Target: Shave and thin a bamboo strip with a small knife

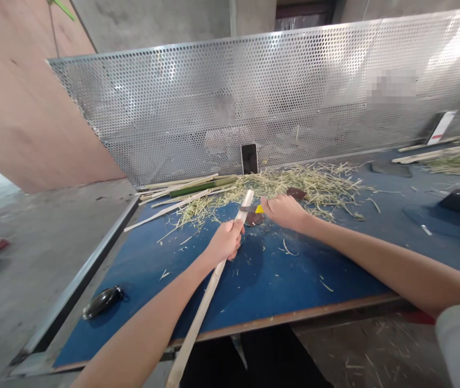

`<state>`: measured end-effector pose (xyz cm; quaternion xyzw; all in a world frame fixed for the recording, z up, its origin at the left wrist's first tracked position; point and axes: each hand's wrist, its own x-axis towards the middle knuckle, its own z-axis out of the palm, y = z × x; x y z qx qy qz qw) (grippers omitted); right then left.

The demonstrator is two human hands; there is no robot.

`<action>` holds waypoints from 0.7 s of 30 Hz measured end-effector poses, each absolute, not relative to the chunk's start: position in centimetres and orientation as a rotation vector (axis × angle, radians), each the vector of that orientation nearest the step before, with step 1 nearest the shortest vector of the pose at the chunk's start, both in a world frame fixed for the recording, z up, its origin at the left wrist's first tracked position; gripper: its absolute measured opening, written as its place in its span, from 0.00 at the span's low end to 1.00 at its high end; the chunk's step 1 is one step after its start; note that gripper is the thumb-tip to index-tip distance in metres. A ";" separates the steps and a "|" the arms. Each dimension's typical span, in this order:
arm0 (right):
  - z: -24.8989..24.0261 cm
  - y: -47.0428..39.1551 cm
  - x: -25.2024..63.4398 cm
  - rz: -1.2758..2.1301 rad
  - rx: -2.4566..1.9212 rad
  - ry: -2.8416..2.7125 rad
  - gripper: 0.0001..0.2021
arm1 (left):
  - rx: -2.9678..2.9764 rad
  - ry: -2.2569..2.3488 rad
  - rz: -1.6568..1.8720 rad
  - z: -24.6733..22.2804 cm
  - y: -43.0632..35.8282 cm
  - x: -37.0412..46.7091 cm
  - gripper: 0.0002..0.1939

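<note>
Nearby, a long pale strip is slanting up from beside the person's dark-clad legs and crossing the front edge of a blue counter; whether that edge is bearing weight cannot be told. A glossy dark object is lying at the left, well apart from the work. The left hand is wrapping its grip around the strip just below the upper end, probably for steadiness, leaving that end exposed. Beyond, the right hand is clenching its grip on a yellow-handled knife, whose blade is lying across the strip, seemingly turned sideways to meet the surface. Farther back, loose shavings are heaping up, while a phone is standing upright, apparently leaning on a perforated metal panel.
</note>
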<state>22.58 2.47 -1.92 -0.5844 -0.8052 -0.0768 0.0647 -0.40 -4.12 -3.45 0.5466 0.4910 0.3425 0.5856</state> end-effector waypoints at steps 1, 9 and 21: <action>-1.8 2.5 22.5 -0.228 -1.770 -2.428 0.36 | 1.280 1.152 0.792 -3.5 -4.1 -0.4 0.24; -1.7 3.5 22.8 -0.241 -1.749 -2.399 0.35 | 1.327 1.192 0.759 -3.3 -4.5 -0.3 0.23; -1.2 4.4 23.5 -0.257 -1.789 -2.265 0.35 | 1.251 1.126 0.718 -2.0 -4.4 -0.1 0.23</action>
